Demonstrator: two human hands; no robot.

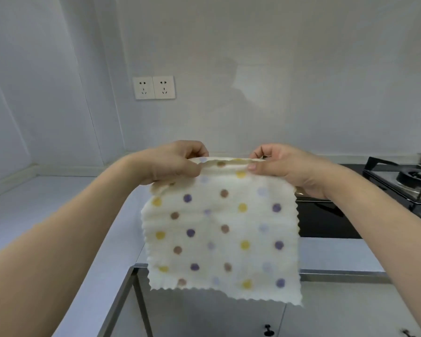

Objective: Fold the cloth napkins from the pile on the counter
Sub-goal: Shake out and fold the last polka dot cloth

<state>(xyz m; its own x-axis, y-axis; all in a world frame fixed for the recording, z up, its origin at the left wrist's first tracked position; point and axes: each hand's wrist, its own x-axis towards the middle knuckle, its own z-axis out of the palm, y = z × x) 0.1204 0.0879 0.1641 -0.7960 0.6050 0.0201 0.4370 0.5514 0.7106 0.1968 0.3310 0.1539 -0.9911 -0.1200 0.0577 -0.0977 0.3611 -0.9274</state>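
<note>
Hanging in the air above the bench, polka-dot napkin held by its top edge: left hand pinches the upper left corner, right hand pinches the upper right. Gas stove at right; double wall socket behind.
</note>
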